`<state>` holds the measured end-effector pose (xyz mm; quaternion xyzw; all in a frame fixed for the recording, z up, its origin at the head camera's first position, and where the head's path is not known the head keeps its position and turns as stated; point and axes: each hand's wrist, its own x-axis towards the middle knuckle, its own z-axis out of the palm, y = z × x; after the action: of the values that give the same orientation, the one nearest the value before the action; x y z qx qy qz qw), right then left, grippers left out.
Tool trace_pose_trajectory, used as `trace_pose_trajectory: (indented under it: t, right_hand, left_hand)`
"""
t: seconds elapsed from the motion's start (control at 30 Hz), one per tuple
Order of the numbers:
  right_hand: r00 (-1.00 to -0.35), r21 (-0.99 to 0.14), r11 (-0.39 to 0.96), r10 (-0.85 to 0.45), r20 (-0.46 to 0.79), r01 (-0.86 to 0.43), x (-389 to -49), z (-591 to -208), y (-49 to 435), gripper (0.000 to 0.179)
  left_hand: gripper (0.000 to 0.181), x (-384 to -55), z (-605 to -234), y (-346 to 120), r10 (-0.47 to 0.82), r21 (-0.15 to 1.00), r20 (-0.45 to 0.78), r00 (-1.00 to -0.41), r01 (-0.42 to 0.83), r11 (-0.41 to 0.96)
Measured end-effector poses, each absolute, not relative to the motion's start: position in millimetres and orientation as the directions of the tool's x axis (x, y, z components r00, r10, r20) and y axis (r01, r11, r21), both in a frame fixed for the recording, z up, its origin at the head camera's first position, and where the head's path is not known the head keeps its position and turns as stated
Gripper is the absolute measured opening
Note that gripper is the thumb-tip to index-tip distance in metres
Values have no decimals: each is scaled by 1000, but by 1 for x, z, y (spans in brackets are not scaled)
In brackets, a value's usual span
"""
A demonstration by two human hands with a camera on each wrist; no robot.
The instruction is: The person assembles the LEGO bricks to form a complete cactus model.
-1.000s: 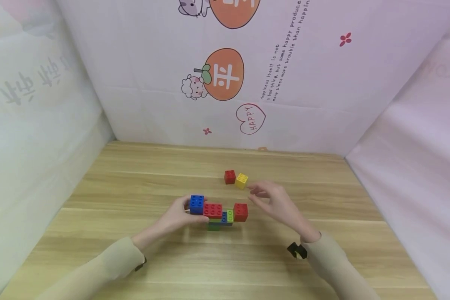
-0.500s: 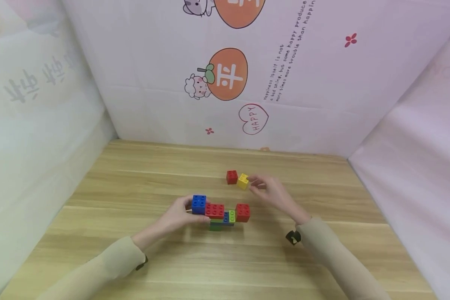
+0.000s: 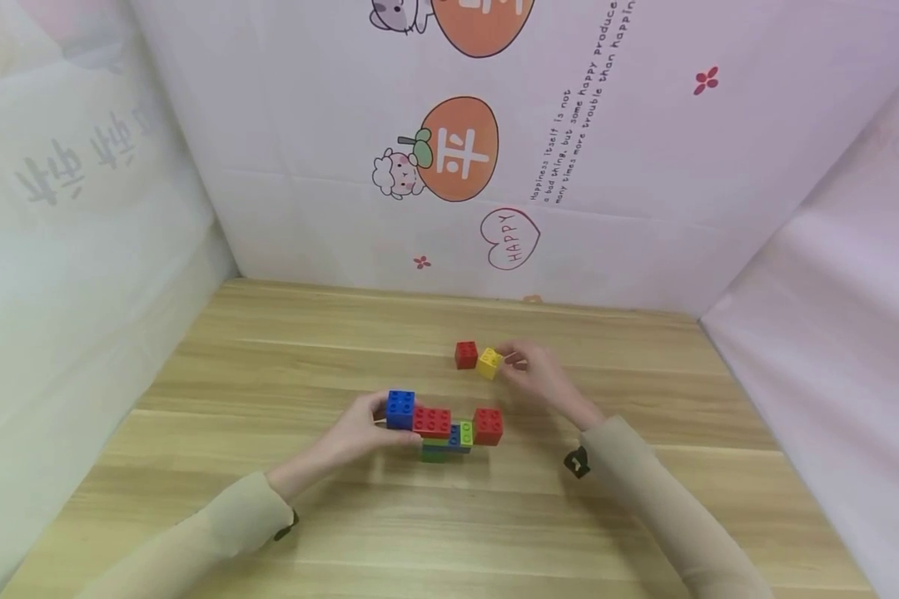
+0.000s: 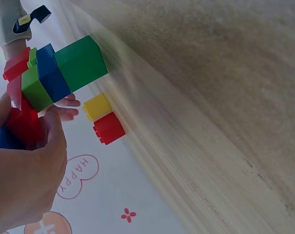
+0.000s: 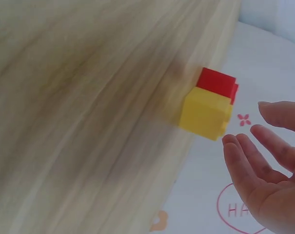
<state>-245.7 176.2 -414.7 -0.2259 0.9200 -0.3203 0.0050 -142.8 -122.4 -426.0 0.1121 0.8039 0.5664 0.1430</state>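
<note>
My left hand (image 3: 363,428) grips the left end of a build of toy building bricks, round its blue brick (image 3: 400,408) and the long red brick (image 3: 432,421). Lime and dark blue layers lie below, with a green brick (image 4: 81,63) at the bottom. A square red brick (image 3: 489,426) sits at the build's right end. Farther back, a yellow brick (image 3: 489,363) stands on the table beside a loose red brick (image 3: 466,355). Close to the yellow brick's right side is my right hand (image 3: 543,378); in the right wrist view its fingers (image 5: 242,163) are spread and hold nothing.
The wooden table (image 3: 307,333) is bounded by a printed white cloth wall (image 3: 307,216) at the back. Plain-looking cloth sides (image 3: 817,333) rise at left and right. A dark wrist strap (image 3: 577,462) shows by the right sleeve.
My right hand has moved forward and slightly left, up to the yellow brick. The left hand keeps its grip on the build. The whole head view has shifted slightly.
</note>
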Motion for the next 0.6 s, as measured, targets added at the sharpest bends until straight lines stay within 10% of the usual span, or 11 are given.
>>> trace_pose_trajectory:
  t: [0.6]
  right_hand:
    - [-904, -568, 725, -419, 86, -390, -268, -435, 173, 36]
  left_hand:
    - [56, -143, -427, -121, 324, 936, -122, -938, 0, 351]
